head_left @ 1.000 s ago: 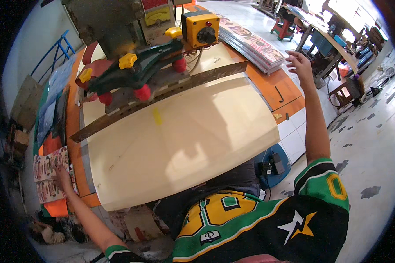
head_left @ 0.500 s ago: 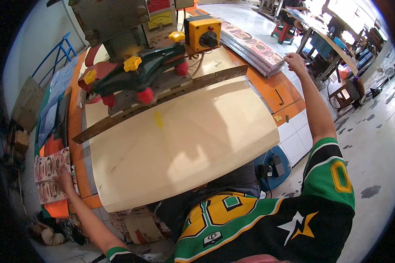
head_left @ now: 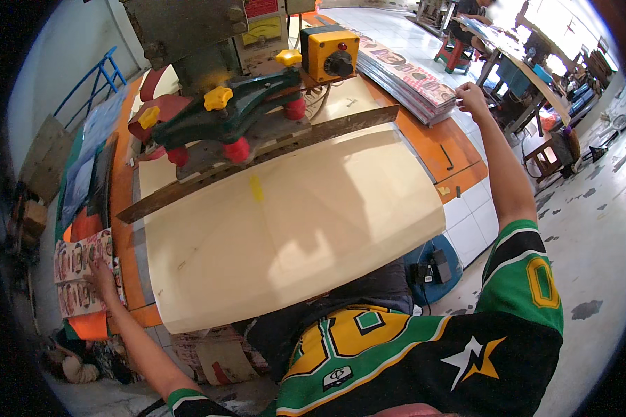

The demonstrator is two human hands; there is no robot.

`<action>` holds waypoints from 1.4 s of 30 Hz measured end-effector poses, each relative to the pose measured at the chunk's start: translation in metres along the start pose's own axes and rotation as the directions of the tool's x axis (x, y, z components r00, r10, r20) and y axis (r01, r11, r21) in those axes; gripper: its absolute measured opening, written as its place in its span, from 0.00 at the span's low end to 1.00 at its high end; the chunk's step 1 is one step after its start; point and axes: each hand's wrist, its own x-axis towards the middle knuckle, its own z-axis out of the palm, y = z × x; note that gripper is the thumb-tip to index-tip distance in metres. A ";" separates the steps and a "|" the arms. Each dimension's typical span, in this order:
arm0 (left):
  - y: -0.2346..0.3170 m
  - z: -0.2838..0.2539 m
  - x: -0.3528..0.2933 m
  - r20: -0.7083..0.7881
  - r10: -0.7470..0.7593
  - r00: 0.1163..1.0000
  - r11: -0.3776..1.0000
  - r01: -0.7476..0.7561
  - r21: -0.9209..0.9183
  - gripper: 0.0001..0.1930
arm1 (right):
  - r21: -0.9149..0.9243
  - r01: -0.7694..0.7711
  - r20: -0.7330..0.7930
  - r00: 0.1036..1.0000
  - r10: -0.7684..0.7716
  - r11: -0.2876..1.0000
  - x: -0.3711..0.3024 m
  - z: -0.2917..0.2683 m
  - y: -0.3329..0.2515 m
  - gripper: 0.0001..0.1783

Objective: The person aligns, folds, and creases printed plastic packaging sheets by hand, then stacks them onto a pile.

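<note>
Far out to the left, my left hand [head_left: 102, 279] rests with its fingers stretched out on a pile of printed pouches or sheets [head_left: 75, 267], red and cream in colour. My right hand [head_left: 471, 99] reaches to the far right, fingers bent and pinched at the near corner of a tall stack of similar printed sheets [head_left: 414, 80]. How much of the stack it grips is hard to make out. Between my arms lies a wide cream-coloured sheet [head_left: 292, 243], bare apart from a small yellow strip. Along its far edge runs a long metal bar [head_left: 257, 167] under the press machine [head_left: 229, 111].
Yellow knobs [head_left: 218, 98] top the machine's dark green bracket, beside a yellow control box [head_left: 330, 54]. A hex key [head_left: 447, 157] lies on the orange tabletop at right. Below it, a blue stool [head_left: 446, 267] holds black adapters. Another person [head_left: 474, 14] sits far off at upper right.
The whole view has shifted slightly. My left fingers look a little more spread on the pile; my right hand stays at the stack's corner.
</note>
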 end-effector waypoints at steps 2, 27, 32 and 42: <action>0.005 -0.002 0.000 0.047 -0.098 0.994 0.993 0.101 -0.055 0.37 | 0.102 0.000 -0.021 1.000 0.002 0.995 -0.003 0.002 -0.002 0.13; 0.005 0.020 0.007 -0.065 0.104 0.992 0.969 -0.115 -0.218 0.42 | 0.887 -0.149 0.103 0.987 0.127 0.437 -0.189 -0.117 0.122 0.19; -0.048 -0.029 -0.005 -0.251 -0.088 0.964 0.877 -0.045 -0.479 0.32 | 0.843 0.195 -0.269 0.960 0.078 0.502 -0.200 -0.104 0.077 0.21; 0.095 -0.088 -0.210 -0.758 0.042 0.651 0.480 -0.678 -0.556 0.18 | 0.898 0.332 -0.336 0.941 -0.035 0.288 -0.254 -0.206 0.166 0.27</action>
